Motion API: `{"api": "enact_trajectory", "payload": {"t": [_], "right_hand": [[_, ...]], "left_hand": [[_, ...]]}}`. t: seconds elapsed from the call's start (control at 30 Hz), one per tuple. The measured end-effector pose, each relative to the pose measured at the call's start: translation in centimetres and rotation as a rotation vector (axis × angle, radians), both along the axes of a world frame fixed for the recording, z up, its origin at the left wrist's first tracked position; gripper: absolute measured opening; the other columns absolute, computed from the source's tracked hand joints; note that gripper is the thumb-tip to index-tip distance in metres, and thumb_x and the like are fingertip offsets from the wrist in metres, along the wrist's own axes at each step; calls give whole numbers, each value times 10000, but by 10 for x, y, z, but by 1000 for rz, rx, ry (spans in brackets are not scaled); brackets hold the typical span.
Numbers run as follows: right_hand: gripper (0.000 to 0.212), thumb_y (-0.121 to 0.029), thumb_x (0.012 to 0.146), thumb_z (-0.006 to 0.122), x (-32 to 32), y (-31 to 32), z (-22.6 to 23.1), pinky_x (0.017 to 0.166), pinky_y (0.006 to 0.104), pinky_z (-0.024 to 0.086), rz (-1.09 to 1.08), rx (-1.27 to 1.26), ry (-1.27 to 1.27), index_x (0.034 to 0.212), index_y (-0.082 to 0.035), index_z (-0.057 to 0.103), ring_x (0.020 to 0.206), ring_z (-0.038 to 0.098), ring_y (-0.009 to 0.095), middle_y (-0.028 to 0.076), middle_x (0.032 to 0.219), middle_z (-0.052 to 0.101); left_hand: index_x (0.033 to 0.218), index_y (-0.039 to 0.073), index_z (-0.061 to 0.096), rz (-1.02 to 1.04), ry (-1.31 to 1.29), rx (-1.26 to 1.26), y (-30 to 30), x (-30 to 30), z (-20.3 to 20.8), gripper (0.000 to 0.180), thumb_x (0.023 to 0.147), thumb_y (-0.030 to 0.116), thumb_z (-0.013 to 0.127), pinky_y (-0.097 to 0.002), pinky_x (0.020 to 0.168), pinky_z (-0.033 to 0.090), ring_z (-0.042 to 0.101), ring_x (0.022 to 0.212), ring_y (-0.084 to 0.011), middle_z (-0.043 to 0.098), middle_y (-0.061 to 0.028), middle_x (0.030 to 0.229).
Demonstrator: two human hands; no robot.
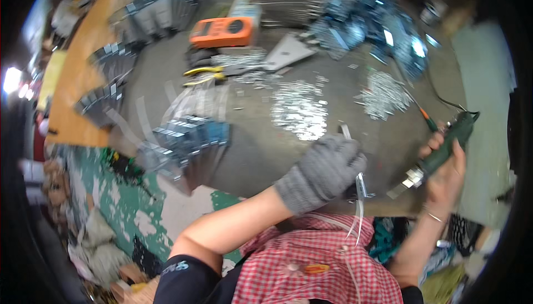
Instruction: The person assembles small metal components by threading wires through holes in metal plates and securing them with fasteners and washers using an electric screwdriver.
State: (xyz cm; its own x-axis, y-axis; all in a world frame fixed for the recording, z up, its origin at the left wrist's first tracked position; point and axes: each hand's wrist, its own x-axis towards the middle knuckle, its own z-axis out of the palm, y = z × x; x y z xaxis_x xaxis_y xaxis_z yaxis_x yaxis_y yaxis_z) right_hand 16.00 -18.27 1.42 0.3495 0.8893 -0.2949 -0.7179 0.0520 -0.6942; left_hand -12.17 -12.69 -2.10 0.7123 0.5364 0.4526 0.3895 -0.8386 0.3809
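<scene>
While silver metal bits (300,110) remain at twelve o'clock, our left hand (333,165) seemingly grips pale strips (361,209), right (446,175) a green tubular tool (448,143).

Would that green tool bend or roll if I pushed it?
It's probably stiff: the green tool looks straight, without sagging in the right hand. Its rounded body might roll if set down, though the cord at its end could tug it.

Workshop interior, identified by a grey workbench (258,157) bearing heaps of small shiny metal parts (300,110), yellow-handled pliers (204,75), an orange box-shaped device (222,32) and fanned stacks of blue-grey pieces (191,137); a green hand tool (451,144) at the right; and, at lower left, a floor (186,207) with flaking green paint
</scene>
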Motion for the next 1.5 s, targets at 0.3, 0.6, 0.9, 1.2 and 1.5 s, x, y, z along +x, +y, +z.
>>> {"api": "enact_trajectory", "payload": {"t": [0.3, 0.6, 0.9, 1.2, 1.5], "right_hand": [[625, -1, 824, 676, 124, -39, -45, 1031, 409, 425, 77, -498, -1977, 1415, 2, 474, 1203, 564, 352, 203, 1321, 581], [614, -103, 770, 789, -157, 11, 14, 1058, 407, 425, 642, 84, -1129, 1329, -16, 548, 1194, 560, 234, 132, 1275, 597], [1169, -341, 754, 827, -334, -9, 3, 1155, 386, 319, 1109, 95, -1003, 1490, 152, 65, 1403, 360, 409, 399, 1472, 303], [471, -12, 811, 558, -411, 12, 36, 829, 314, 474, 1239, -288, -609, 1273, 61, 502, 943, 562, 196, 103, 991, 602], [812, -35, 771, 572, -550, 170, -11, 934, 378, 455, 1283, 81, -431, 1473, 30, 170, 1134, 514, 300, 217, 1273, 497]], "left_hand": [[990, 20, 541, 291, -665, -340, -66, -82, 74, 455, 689, 136, 862, -444, 895, 499, 571, 1117, -385, 516, -258, 1223], [1524, 68, 142, 949, -728, 67, -75, -190, 57, 1398, 479, 503, 962, -411, 1052, 400, 467, 1228, -248, 414, -105, 1331], [1531, 64, 269, 537, -1467, -1304, -65, -237, 20, 998, 880, 819, 312, -444, 1129, 358, 444, 1352, -282, 423, -140, 1497], [1448, 44, 409, 652, -1386, -1250, -83, -243, -7, 1020, 841, 858, 313, -430, 1034, 469, 564, 1228, -294, 541, -152, 1384], [1336, 70, 569, 693, -1623, -950, 71, -365, -6, 820, 958, 732, 268, -333, 931, 501, 621, 1064, -212, 642, -70, 1235]]}}
